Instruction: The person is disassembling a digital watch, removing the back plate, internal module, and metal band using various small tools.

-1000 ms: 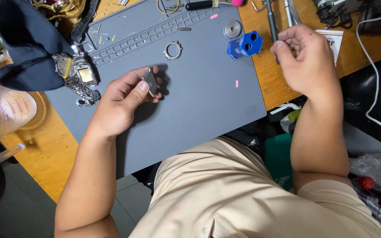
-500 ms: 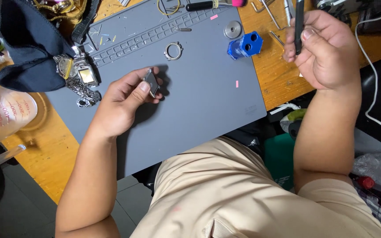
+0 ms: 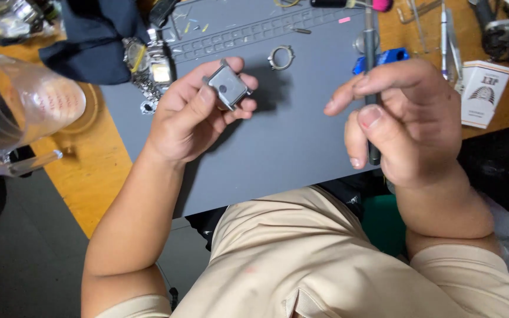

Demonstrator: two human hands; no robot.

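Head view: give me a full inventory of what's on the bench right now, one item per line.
Work mat: one, grey, covers the bench centre.
Bench: one, orange-brown wood, under the mat.
Square watch case: one, silver-grey, held in the left hand.
Slim tool: one, dark, upright in the right hand.
Ring part: one, metal, on the mat's upper middle.
Blue block: one, blue, behind the tool.
Wristwatch: one, steel bracelet, at the mat's left edge.
Cloth: one, dark navy, upper left.
Measuring jug: one, clear, far left.
Small box: one, white, right on the bench.
Tweezers: apparently one pair, metal, upper right.
Left hand: grips the case.
Right hand: grips the tool.
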